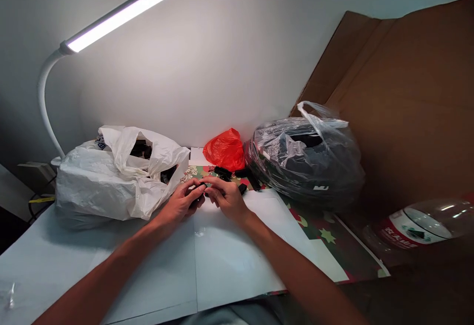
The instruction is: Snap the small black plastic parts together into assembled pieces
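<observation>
My left hand (pixel 183 200) and my right hand (pixel 225 197) meet at the far middle of the white sheet (pixel 222 251). Both are curled, fingertips together, pinching a small black part (pixel 198 197) between them. Most of that part is hidden by the fingers. A few more small black parts (pixel 242 187) lie just beyond my right hand on the patterned table cover (pixel 333 236).
A white plastic bag (pixel 118 179) with dark items sits at the left. A clear bag of black items (pixel 307 159) sits at the right, with a red bag (pixel 224 149) between them. A desk lamp (pixel 122 14) arches overhead. Cardboard (pixel 407 102) and a plastic bottle (pixel 418 228) stand on the right.
</observation>
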The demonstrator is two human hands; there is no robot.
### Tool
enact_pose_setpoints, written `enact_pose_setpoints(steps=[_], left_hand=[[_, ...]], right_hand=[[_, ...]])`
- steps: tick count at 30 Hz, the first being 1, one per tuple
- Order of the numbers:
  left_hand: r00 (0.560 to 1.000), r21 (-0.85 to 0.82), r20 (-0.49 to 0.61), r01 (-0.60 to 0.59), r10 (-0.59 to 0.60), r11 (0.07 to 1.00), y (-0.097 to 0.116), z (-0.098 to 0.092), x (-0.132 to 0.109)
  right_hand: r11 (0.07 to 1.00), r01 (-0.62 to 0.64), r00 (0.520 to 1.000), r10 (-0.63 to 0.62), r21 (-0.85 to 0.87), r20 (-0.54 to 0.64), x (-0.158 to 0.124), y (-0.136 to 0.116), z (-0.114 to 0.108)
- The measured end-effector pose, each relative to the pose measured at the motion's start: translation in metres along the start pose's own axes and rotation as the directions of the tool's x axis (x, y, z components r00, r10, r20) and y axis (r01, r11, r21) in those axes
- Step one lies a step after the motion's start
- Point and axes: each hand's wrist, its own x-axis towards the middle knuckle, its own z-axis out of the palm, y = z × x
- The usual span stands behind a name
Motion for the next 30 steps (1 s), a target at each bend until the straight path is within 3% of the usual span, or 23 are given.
enact_pose_setpoints(steps=[11,19,30], left_hand=[[0.998,0.03,-0.057,-0.006,0.007,1.0,0.002,0.0,0.0],[0.993,0.024,-0.099,-0.056,0.058,0.998,0.0,0.0,0.004],[0.986,0.092,-0.152,-0.059,0.073,0.994,-0.008,-0.004,0.008]], right_hand=[[0.999,-0.003,1.0,0.004,0.055,-0.021,0.001,0.0,0.002],[0.926,-0.191,0.979,0.202,0.326,0.001,0.009,-0.006,-0.001],[0.83,-0.309,0.951,0.277,0.465,0.136,0.013,0.006,-0.002]])
